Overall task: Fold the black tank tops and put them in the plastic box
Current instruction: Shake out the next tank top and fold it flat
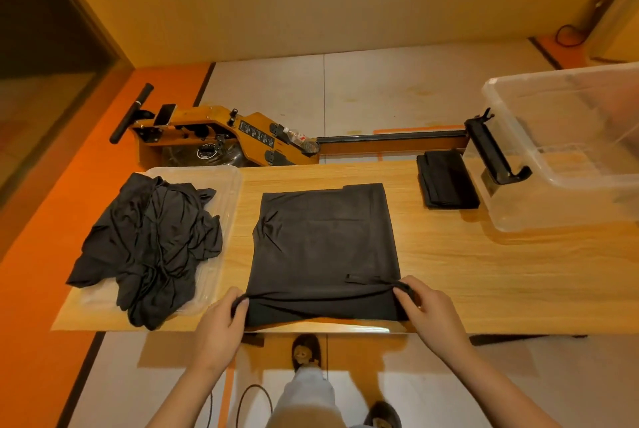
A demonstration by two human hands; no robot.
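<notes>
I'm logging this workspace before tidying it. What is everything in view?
Table: one, light wood, centre.
Tank top: one, black, spread flat mid-table.
Unfolded tank tops: one heap, black, on the tray.
Tray: one, clear plastic, table's left end.
Folded tank tops: one stack, black, beside the box.
Plastic box: one, clear, table's right end.
Rowing machine: one, yellow-orange, floor behind the table.
Shoes: two, dark, floor below.
Left hand: one, grips the tank top's near-left corner.
Right hand: one, grips its near-right corner.

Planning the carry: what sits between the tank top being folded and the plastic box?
Head view: a folded black stack beside the plastic box; otherwise bare wooden table.
</notes>
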